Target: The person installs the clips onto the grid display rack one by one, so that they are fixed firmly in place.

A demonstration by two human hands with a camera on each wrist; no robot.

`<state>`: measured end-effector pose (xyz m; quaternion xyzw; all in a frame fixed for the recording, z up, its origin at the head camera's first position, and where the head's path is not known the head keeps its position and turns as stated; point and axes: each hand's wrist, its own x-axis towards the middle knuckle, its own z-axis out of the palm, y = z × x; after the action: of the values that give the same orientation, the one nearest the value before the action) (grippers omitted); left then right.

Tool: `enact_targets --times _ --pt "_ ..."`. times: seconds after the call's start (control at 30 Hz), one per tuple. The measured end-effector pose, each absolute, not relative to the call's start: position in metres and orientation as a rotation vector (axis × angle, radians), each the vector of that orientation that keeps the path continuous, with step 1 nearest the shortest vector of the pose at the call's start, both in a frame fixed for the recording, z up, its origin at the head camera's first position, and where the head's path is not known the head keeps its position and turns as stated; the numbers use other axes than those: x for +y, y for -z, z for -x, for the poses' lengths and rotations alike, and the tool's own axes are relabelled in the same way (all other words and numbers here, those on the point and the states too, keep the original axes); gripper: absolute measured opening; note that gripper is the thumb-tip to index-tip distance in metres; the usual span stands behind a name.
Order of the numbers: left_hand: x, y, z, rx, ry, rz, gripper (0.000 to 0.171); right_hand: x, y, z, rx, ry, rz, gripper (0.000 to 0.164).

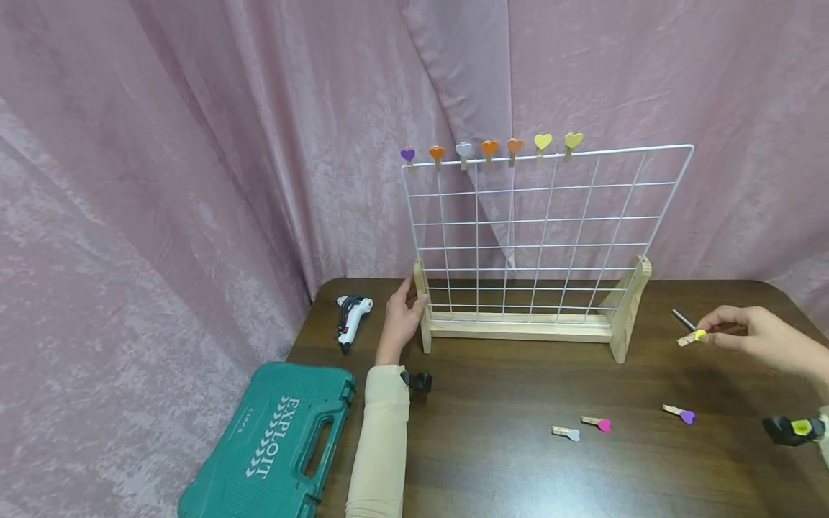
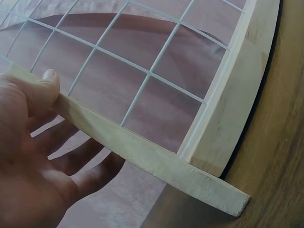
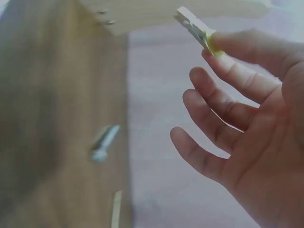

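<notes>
My left hand grips the left wooden upright of a stand, thumb at its front edge and fingers behind. The stand carries a white wire grid. Along the left part of its top wire sit several heart clothespins, from a purple one to a yellow one. Right of the stand, my right hand pinches a small wooden clothespin by its yellow heart between thumb and index finger, above the table. The other fingers of that hand are spread and slightly bent.
On the brown table lie three loose clothespins with white, pink and purple hearts. A grey rod lies near my right hand. Left are a white glue gun and a green case. Pink curtains hang behind.
</notes>
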<state>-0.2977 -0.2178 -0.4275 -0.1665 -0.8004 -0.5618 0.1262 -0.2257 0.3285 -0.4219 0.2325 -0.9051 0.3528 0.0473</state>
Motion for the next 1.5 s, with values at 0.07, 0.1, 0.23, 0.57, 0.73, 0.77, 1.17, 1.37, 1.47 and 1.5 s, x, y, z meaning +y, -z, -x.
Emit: enact_targets --times 0.07,0.1,0.23,0.57,0.73,0.77,1.17,1.37,1.47,1.5 --pt "-0.217 0.427 0.297 -2.328 1.643 0.489 0.05 0.324 0.41 0.228 -2.747 -1.021 -0.716 0.015" --pt "-0.217 0.426 0.297 -2.328 1.648 0.491 0.05 0.322 0.404 0.228 -2.741 -0.989 -0.704 0.014" --pt "-0.216 0.423 0.297 -2.339 1.642 0.497 0.048 0.314 0.374 0.232 -2.754 -0.823 -0.668 0.012" --pt "-0.214 0.42 0.299 -2.344 1.628 0.522 0.046 0.296 0.29 0.239 -2.586 -0.483 -0.605 0.014" --pt "-0.215 0.421 0.3 -2.351 1.672 0.531 0.048 0.283 0.252 0.241 -2.491 -0.351 -0.656 0.011" --pt "-0.215 0.421 0.3 -2.346 1.678 0.535 0.048 0.28 0.245 0.242 -2.46 -0.338 -0.672 0.011" --pt "-0.215 0.422 0.303 -2.327 1.698 0.513 0.047 0.228 0.172 0.249 -2.343 -0.171 -0.881 0.01" --pt "-0.215 0.423 0.305 -2.328 1.701 0.521 0.047 0.206 0.146 0.259 -2.328 -0.145 -0.951 0.014" --pt "-0.215 0.423 0.305 -2.326 1.706 0.523 0.047 0.197 0.138 0.264 -2.339 -0.16 -0.959 0.01" --pt "-0.215 0.423 0.305 -2.328 1.704 0.523 0.047 0.193 0.136 0.265 -2.35 -0.161 -0.956 0.009"
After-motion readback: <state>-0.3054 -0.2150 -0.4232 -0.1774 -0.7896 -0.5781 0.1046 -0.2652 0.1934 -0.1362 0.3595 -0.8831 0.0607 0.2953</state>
